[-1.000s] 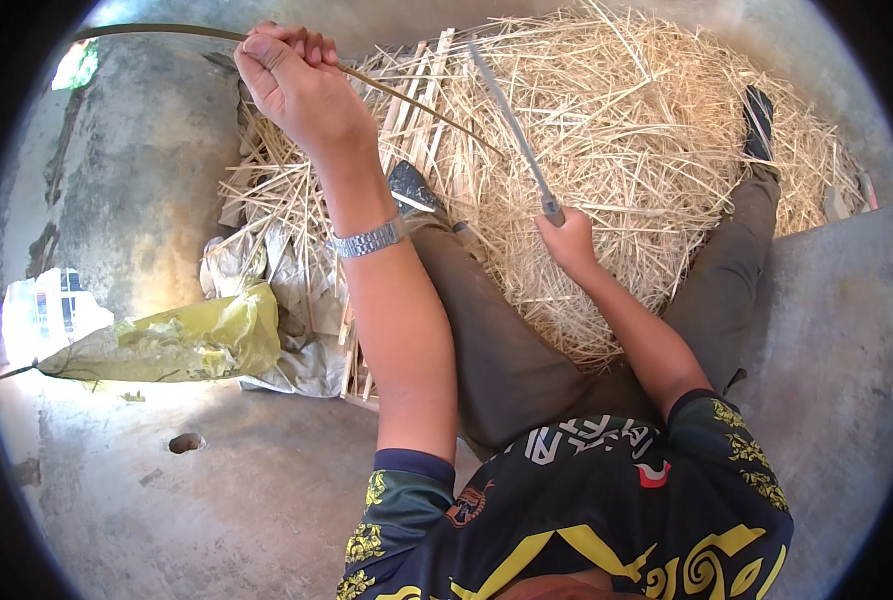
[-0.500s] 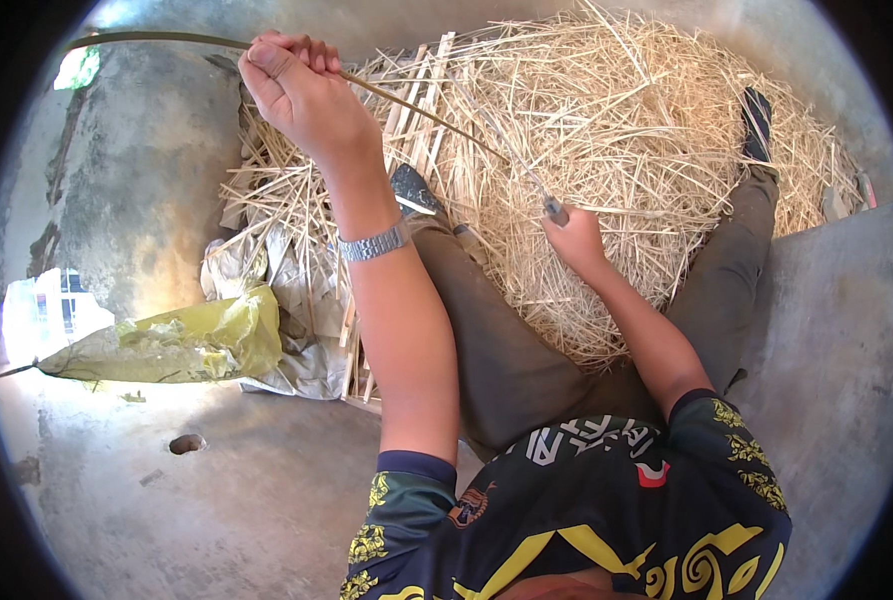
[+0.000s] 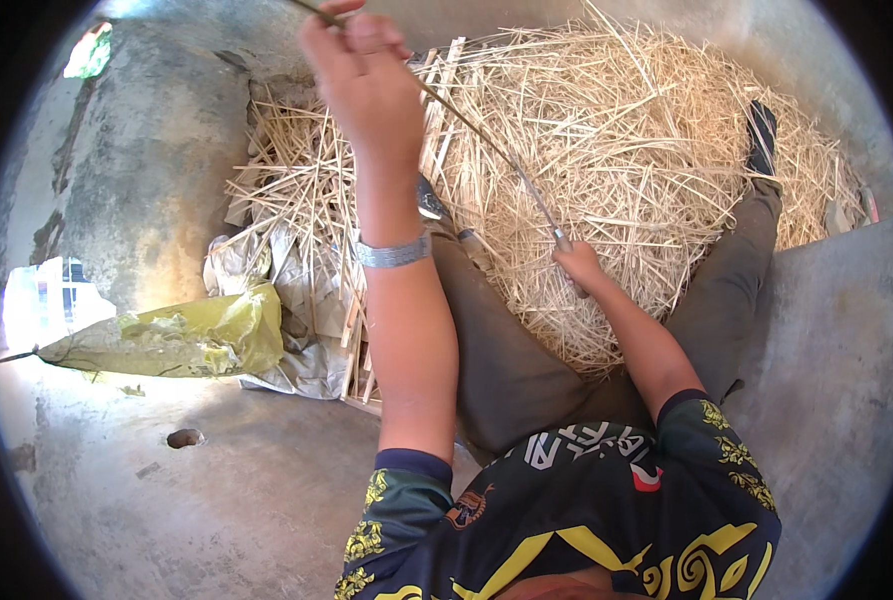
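My left hand, slightly blurred and raised at the far left of the pile, is closed round a long thin brownish strip. The strip slants down to the right, and its upper end leaves the view. My right hand, lower and to the right, grips the handle of a narrow-bladed knife. The blade points up and left, where it meets or overlaps the strip; contact is hard to tell. Beneath both lies a large heap of pale straw-like shavings.
My legs stretch out along the heap, with dark shoes on the feet. Pale wooden slats and a yellowish translucent sack lie to the left. The grey concrete floor has a hole. Walls rise behind and left.
My left hand has moved right and slightly farther away, carrying the strip. The right hand has shifted slightly nearer and right; the knife's blade now lines up with the strip's lower end.
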### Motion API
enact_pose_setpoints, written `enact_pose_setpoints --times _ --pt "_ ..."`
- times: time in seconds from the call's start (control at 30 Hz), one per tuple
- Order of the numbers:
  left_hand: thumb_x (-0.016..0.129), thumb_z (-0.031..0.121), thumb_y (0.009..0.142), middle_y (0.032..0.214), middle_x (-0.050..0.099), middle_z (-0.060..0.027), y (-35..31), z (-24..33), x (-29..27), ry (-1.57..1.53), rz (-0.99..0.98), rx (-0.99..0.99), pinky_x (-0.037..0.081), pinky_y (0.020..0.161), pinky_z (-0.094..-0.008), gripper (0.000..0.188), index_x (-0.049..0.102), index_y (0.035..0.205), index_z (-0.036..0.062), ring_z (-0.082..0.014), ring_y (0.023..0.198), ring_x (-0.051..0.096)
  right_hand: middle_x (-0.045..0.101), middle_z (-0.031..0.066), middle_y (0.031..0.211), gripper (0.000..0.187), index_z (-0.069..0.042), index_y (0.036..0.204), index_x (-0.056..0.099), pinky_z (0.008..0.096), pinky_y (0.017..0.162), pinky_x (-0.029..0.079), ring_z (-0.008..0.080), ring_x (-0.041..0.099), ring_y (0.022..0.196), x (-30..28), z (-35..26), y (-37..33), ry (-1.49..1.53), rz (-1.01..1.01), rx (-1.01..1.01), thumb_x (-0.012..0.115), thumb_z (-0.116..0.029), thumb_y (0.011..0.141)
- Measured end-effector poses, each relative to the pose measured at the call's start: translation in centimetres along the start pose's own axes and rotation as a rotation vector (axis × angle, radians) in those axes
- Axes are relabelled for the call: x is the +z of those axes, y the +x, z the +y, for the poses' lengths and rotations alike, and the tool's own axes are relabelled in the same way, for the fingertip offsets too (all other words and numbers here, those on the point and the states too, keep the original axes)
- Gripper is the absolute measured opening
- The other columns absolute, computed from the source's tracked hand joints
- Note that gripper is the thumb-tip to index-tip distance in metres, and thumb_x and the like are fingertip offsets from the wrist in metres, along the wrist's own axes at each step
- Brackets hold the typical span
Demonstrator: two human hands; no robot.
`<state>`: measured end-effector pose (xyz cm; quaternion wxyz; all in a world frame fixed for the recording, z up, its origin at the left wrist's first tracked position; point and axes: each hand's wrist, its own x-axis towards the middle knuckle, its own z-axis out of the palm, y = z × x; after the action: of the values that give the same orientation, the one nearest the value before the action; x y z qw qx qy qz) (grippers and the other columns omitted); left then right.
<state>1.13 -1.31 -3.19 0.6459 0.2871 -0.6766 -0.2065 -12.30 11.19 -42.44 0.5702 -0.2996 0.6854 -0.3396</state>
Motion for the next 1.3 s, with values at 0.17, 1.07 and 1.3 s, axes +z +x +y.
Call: enact_pose_setpoints --times 0.17,1.07,1.3 --pt "0.057 0.01 0.099 0.097 0.066 -0.0151 -3.1 2.8 4.7 0.762 -0.223 0.362 0.046 0.085 -0.0408 0.037 0.052 0.134 -0.0028 -0.0307 0.086 0.061 0.055 0.0036 0.06 0.015 -0.002 0.083 0.057 0.031 0.043 0.043 0.0137 0.05 0.045 0.2 -0.8 -0.7 0.016 -0.039 0.038 0.064 -0.015 0.087" --pt "0.063 0.011 0.081 0.077 0.061 -0.0075 -12.0 4.4 11.9 0.696 -0.272 0.758 0.048 0.085 -0.0437 0.041 0.059 0.12 -0.0009 -0.0241 0.085 0.061 0.047 0.0097 0.131 0.042 -0.003 0.134 0.045 0.0354 0.1 0.035 0.0184 0.043 0.119 -1.3 2.9 0.6 0.302 -0.201 -0.311 0.053 -0.031 0.104" --pt "0.062 0.011 0.082 0.076 0.061 -0.007 -12.0 4.5 11.9 0.709 -0.306 0.735 0.048 0.086 -0.0443 0.039 0.059 0.12 -0.0005 -0.0239 0.085 0.061 0.048 0.0079 0.109 0.032 -0.004 0.117 0.047 0.0345 0.082 0.036 0.0174 0.044 0.096 -1.4 2.9 0.8 0.267 -0.189 -0.278 0.058 -0.027 0.098"
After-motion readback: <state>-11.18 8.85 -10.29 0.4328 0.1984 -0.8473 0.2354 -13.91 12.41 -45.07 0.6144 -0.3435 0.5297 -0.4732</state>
